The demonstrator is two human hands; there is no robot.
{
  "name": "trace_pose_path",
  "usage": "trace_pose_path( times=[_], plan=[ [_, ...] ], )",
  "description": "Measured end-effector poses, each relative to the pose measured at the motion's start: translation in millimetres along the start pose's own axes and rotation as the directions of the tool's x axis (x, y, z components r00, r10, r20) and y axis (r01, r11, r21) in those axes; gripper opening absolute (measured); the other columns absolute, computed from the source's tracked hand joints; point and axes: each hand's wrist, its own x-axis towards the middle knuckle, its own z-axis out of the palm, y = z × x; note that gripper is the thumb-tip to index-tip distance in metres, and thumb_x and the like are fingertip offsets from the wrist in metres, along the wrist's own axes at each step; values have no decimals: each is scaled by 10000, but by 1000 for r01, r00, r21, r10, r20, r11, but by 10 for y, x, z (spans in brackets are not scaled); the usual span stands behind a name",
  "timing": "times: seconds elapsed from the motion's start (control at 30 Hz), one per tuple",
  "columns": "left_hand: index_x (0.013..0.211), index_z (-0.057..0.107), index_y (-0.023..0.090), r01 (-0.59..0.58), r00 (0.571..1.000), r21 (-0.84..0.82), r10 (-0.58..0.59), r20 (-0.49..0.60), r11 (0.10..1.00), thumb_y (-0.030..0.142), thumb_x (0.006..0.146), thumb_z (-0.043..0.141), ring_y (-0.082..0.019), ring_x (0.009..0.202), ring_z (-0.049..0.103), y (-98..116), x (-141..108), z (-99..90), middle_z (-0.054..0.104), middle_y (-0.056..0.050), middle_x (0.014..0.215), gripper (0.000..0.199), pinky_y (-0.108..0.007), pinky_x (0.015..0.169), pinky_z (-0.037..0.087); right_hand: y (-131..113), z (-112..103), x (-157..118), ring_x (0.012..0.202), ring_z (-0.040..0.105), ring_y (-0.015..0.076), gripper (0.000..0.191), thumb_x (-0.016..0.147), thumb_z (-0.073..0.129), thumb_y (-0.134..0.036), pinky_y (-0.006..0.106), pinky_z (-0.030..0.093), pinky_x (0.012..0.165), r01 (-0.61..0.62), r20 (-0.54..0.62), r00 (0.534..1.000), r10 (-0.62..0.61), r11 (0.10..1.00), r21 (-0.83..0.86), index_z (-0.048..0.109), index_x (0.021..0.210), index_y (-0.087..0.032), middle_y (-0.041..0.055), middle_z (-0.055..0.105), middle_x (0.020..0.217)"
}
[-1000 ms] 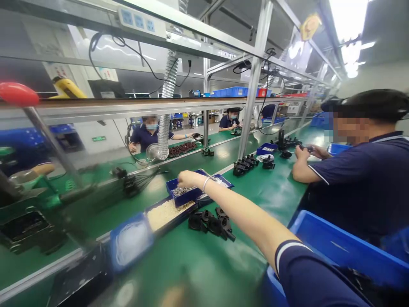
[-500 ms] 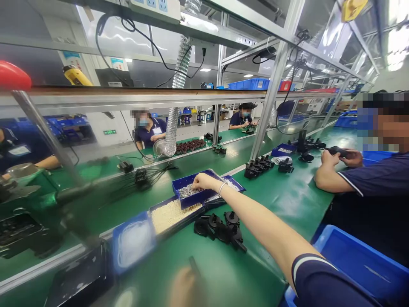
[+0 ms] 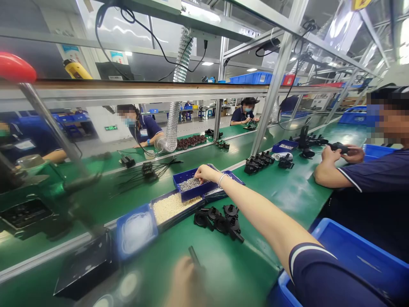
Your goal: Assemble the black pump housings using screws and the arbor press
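My right hand (image 3: 206, 174) reaches far forward, fingers pinched together at the small metal screws (image 3: 191, 184) in a blue tray (image 3: 191, 195); whether a screw is between the fingertips is too small to tell. Near the bottom edge, my left hand (image 3: 185, 277) is blurred and closed around a dark rod-like part (image 3: 194, 256). Between the two hands, to the right, several black plastic housings (image 3: 220, 219) lie on the green table. A bin of cream-coloured pieces (image 3: 172, 208) stands just in front of the screw tray.
A blue tray of clear material (image 3: 136, 232) and a black box (image 3: 84, 266) stand at left. A green machine (image 3: 32, 204) is farther left. At right are a blue crate (image 3: 358, 251) and a co-worker's hands (image 3: 341, 152). A metal post (image 3: 271, 96) rises beyond the table.
My right hand has shifted slightly right and up over the screws, still pinched. The view has moved a little. Across the table, a person at left has leaned, with an arm now stretched toward the duct.
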Motion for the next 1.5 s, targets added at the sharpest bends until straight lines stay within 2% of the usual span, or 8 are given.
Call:
trace_pose_path(
  times=[0.43, 0.6, 0.77, 0.83, 0.93, 1.2, 1.37, 1.5],
  plan=[
    [1026, 614, 231, 109, 994, -30, -109, 3, 994, 264, 805, 647, -274, 903, 695, -112, -152, 148, 668, -103, 960, 226, -386, 779, 591, -196, -61, -274, 723, 634, 129, 217, 973, 599, -313, 273, 558, 666, 128, -37, 992, -123, 973, 193, 624, 1008, -100, 39, 645, 893],
    [1314, 408, 216, 189, 947, -119, -213, -239, 975, 302, 877, 594, -328, 1330, 473, 20, -222, -91, 480, -191, 1395, 482, -536, 1084, 422, -385, 69, -952, 610, 629, 105, 197, 946, 607, -277, 200, 502, 655, 273, 41, 954, -297, 917, 290, 654, 872, -100, 4, 637, 648],
    [1365, 422, 269, 389, 893, -168, -416, -173, 906, 340, 941, 536, -256, 1196, 603, 317, 66, -528, 565, -104, 1360, 445, -435, 993, 530, -379, 564, -1818, 578, 643, 121, 178, 894, 641, -306, 206, 484, 628, 385, 323, 810, -490, 859, 338, 676, 868, -134, -15, 633, 625],
    [1213, 569, 273, 326, 933, -47, -330, -142, 944, 314, 936, 561, -225, 1032, 685, 381, 186, -622, 686, -50, 1177, 280, -363, 887, 578, -329, 738, -2024, 577, 643, 124, 203, 904, 619, -335, 214, 491, 606, 397, 351, 768, -535, 829, 395, 656, 871, -138, -5, 630, 689],
    [1002, 649, 254, 114, 992, 129, -105, -75, 985, 232, 966, 509, -177, 864, 720, 430, 266, -670, 747, -3, 944, 146, -269, 764, 584, -226, 904, -2146, 574, 634, 128, 233, 905, 613, -373, 224, 497, 572, 325, 329, 796, -508, 817, 477, 631, 883, -141, 5, 610, 734],
    [1010, 619, 154, -181, 982, 449, 183, 39, 875, 175, 986, 422, -203, 780, 722, 511, 224, -712, 744, -83, 904, 200, -274, 668, 569, -68, 1056, -2227, 565, 619, 107, 221, 923, 614, -365, 229, 497, 574, 335, 237, 839, -489, 809, 484, 654, 906, -148, 16, 604, 813],
    [919, 643, 219, 69, 994, 232, -86, 64, 970, 192, 968, 489, -166, 787, 709, 506, 246, -711, 745, -15, 890, 164, -260, 711, 553, 5, 1183, -2263, 555, 617, 126, 291, 885, 674, -411, 230, 490, 547, 140, 251, 870, -424, 702, 698, 642, 903, -123, 17, 627, 714],
    [863, 686, 238, 344, 939, -73, -345, -1, 936, 225, 919, 577, -169, 830, 695, 561, 291, -624, 742, -3, 887, 123, -266, 746, 542, 11, 1186, -2291, 545, 604, 120, 275, 881, 689, -384, 227, 481, 562, 135, 182, 893, -411, 632, 763, 655, 877, -111, 6, 620, 641]
  ],
)
